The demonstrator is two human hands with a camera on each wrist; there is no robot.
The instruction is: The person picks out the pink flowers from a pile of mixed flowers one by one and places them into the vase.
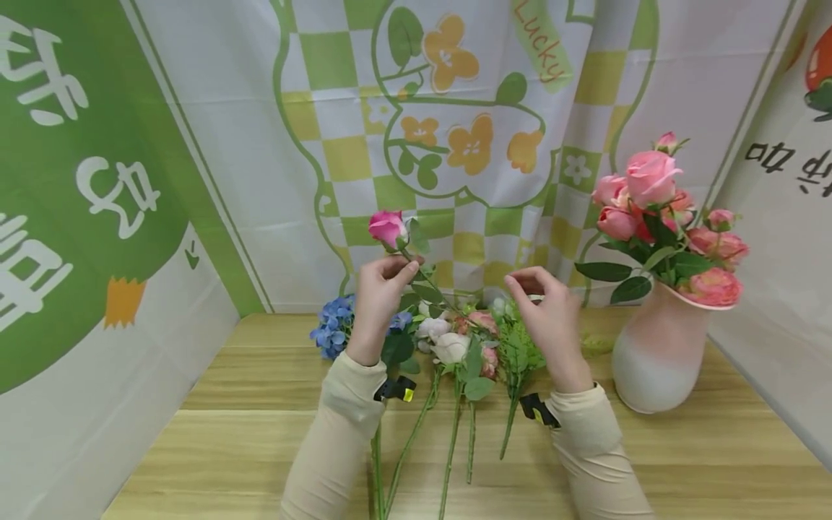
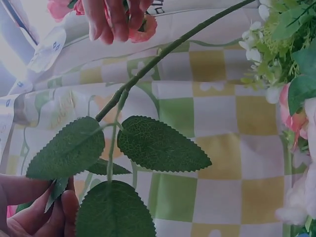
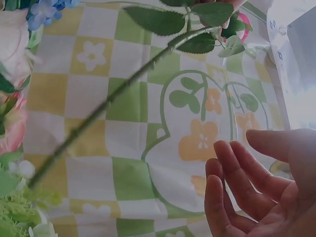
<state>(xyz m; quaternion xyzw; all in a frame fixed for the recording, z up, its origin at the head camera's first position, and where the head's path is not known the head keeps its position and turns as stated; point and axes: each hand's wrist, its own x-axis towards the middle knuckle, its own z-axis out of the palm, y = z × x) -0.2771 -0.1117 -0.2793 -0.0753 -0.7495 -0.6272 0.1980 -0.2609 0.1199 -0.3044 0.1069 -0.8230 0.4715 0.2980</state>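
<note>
A pink artificial rose [image 1: 388, 230] is pinched near its bloom by my left hand [image 1: 383, 300], held up above the flowers on the table. Its long green stem [image 2: 163, 57] slants down to the right, and serrated leaves [image 2: 163, 143] hang from it close to the fingers in the left wrist view. My right hand [image 1: 549, 310] is raised to the right of the rose, apart from the stem. Nothing is between its loosely bent fingers [image 3: 242, 173]. The right wrist view shows the stem's lower end beside the flowers.
On the wooden table [image 1: 247, 433] lie blue hydrangeas [image 1: 334, 328], white roses [image 1: 451, 348] and green foliage [image 1: 520, 347], their stems towards me. A pink-and-white vase [image 1: 659, 354] with pink roses [image 1: 652, 177] stands at right. A printed curtain [image 1: 351, 159] hangs behind.
</note>
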